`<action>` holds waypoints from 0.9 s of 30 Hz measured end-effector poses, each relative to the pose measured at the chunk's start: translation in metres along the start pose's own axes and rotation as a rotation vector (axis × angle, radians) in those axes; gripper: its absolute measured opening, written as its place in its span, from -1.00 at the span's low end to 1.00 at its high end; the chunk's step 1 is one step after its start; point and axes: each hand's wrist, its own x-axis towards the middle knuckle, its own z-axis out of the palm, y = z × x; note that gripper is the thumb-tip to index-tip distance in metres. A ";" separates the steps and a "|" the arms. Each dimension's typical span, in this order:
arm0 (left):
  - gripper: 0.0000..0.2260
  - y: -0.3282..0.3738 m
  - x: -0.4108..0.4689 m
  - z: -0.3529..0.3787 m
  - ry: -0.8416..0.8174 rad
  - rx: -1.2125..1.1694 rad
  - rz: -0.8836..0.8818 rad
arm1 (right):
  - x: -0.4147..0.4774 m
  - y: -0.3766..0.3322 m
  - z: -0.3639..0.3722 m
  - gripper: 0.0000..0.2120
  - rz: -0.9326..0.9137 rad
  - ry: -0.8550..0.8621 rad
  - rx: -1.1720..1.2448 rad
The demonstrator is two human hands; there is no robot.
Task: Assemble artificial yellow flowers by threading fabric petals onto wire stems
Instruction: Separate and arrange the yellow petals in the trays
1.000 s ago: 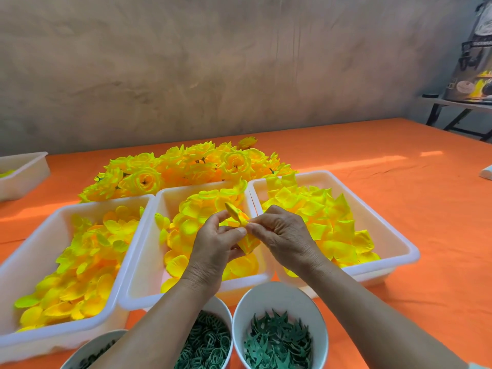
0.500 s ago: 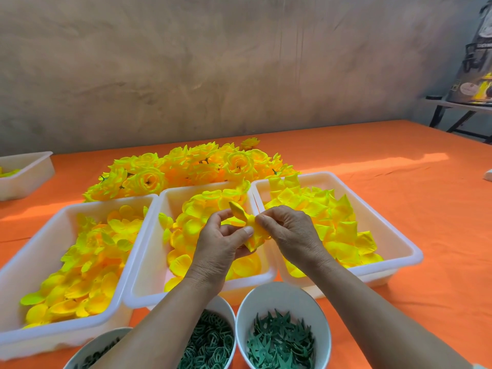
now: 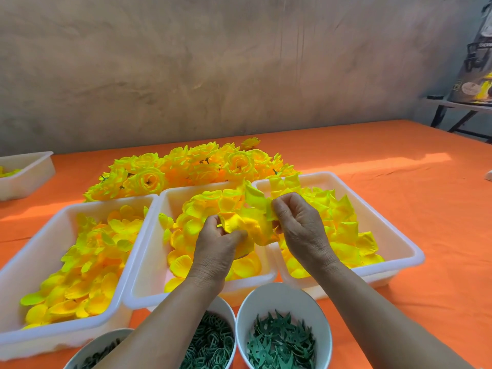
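Both hands hold one crumpled yellow fabric petal cluster (image 3: 250, 222) above middle white plastic tray (image 3: 153, 262): left hand (image 3: 215, 243) & right hand (image 3: 300, 225) pinch it w/ curled fingers. Can't tell re wire stem; folds + fingers cover the centre.

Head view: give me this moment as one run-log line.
step: petal assembly | left hand: pinches yellow petals | right hand: pinches same petals | where: above border of middle tray and right tray | wire stem: not visible

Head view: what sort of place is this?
Probably a small handcraft workbench: white tubs of sorted yellow petals, a pile of finished flowers on an orange table, cups of green parts, bare plaster wall behind.
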 end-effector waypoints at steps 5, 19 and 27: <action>-0.73 -0.004 0.002 -0.002 0.010 -0.018 0.008 | 0.020 -0.006 -0.015 -0.79 0.075 0.329 0.125; -0.86 -0.003 0.001 -0.001 -0.037 -0.031 0.023 | 0.012 -0.018 -0.012 -0.87 -0.283 -0.191 -0.535; -0.88 0.001 -0.001 -0.003 -0.088 -0.066 -0.017 | -0.008 -0.010 0.005 -0.80 -0.159 -0.344 -0.448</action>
